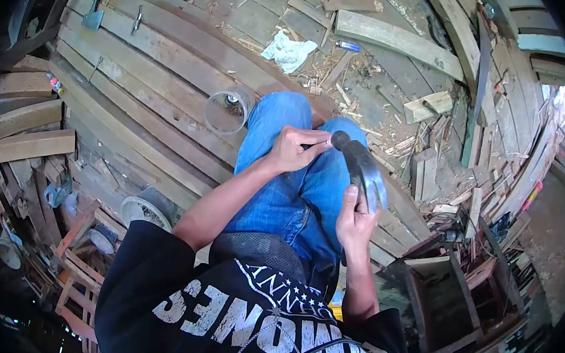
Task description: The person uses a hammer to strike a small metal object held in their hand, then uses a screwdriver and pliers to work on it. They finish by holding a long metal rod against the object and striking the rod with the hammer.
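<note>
My right hand (356, 220) is wrapped round a claw hammer (359, 163), thumb along it just below the claw. The hammer's round striking face points up and left, right at the fingertips of my left hand (295, 150). Thumb and forefinger of that left hand are pinched together over my jeans-covered knees, with a small pale spot at their tips. What they hold is too small to make out. A clear plastic tub (216, 121) with small dark items inside stands just left of my knee.
Long planks (151, 64) run across the left side. Beyond my knees lie a white cloth (288, 51), a small blue item (347, 46), a thick beam (398, 42) and a wood block (427, 107) among scraps. A bucket (148, 210) stands left, a wooden frame (443, 301) at right.
</note>
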Demonstrator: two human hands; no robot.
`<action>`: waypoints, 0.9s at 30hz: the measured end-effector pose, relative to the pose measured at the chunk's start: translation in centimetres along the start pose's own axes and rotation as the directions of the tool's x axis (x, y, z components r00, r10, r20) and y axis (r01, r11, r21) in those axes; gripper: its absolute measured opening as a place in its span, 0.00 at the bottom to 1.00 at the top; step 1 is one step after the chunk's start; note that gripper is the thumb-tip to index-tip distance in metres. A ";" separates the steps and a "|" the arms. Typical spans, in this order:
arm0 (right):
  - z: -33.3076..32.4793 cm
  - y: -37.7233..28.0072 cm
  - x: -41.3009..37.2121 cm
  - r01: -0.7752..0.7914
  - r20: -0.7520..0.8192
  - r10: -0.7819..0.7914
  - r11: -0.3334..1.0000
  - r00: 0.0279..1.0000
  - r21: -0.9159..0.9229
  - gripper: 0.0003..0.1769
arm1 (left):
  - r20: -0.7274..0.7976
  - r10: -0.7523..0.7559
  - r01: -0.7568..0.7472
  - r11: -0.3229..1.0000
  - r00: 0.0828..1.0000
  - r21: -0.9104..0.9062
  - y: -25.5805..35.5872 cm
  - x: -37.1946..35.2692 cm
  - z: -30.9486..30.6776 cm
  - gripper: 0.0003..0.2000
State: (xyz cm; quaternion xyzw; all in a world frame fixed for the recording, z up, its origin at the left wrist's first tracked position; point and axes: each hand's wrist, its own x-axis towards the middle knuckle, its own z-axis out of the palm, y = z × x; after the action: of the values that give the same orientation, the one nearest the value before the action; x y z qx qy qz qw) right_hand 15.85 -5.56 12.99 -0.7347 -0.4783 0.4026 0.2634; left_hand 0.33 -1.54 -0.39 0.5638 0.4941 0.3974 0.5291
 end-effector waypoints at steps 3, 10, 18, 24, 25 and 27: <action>0.0 0.4 0.7 -0.144 0.168 0.192 0.955 0.967 -0.260 0.18 | 0.018 -0.011 0.011 0.999 1.000 -0.044 0.6 0.7 -0.2 0.09; 0.5 0.4 0.6 -0.061 0.071 0.065 0.996 0.995 -0.061 0.17 | 0.016 -0.021 0.021 0.999 1.000 -0.036 0.1 0.7 -0.5 0.11; -0.1 -0.7 0.8 0.011 0.027 -0.011 1.000 1.000 0.013 0.17 | -0.015 -0.021 0.020 0.999 1.000 -0.027 0.5 0.7 -0.4 0.09; -0.6 -2.0 1.2 -0.049 0.068 0.052 0.997 0.996 -0.052 0.18 | 0.056 -0.063 0.067 0.995 0.996 -0.077 0.5 0.9 -0.5 0.10; -0.9 -1.9 1.2 -0.063 0.078 0.067 0.997 0.995 -0.052 0.18 | 0.041 -0.048 0.051 0.997 0.998 -0.062 0.3 0.9 -0.5 0.09; -0.4 -1.3 0.9 -0.042 0.037 0.042 0.999 0.998 0.023 0.18 | 0.022 -0.041 0.042 0.998 0.999 -0.044 0.5 0.6 -0.4 0.09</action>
State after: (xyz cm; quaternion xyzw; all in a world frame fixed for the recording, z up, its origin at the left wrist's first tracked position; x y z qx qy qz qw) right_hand 15.72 -4.21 13.91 -0.7339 -0.4627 0.4270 0.2549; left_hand 0.10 -0.88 0.08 0.5458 0.4912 0.3913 0.5546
